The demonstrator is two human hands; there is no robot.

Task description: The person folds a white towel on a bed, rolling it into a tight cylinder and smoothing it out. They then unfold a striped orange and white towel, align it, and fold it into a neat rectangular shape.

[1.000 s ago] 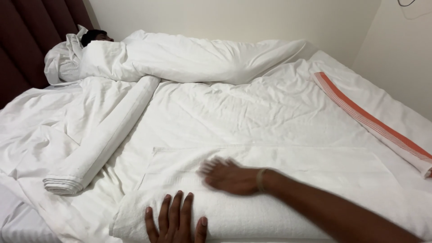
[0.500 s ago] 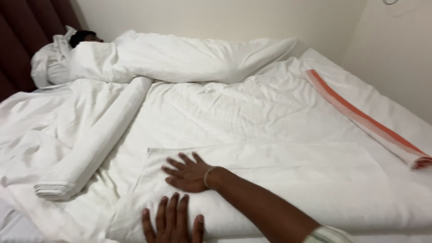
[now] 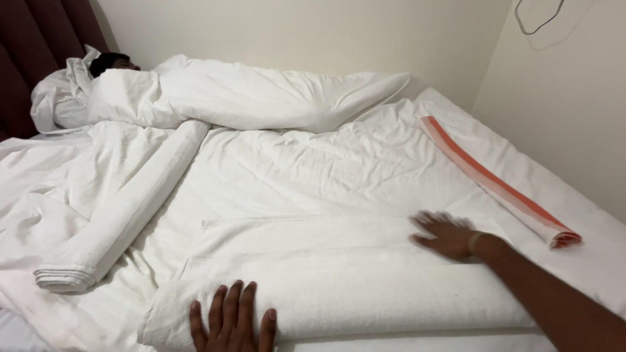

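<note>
A wide bed dressed in rumpled white sheets (image 3: pixel 339 163) fills the view, with a person bundled in a white duvet (image 3: pixel 215 98) lying along the far side by the dark headboard. Nearest the camera lies a broad white towel (image 3: pixel 339 287), folded flat across the bed's front edge — its near portion looks doubled over, the far layer not yet rolled. A long rolled white towel (image 3: pixel 124 215) on the left appears finished, as does a narrow rolled orange-and-white cloth (image 3: pixel 502 186) on the right. The right hand (image 3: pixel 450 236) rests flat, fingers spread, motion-blurred; the left hand (image 3: pixel 233 319) presses the near edge, fingers close together.
</note>
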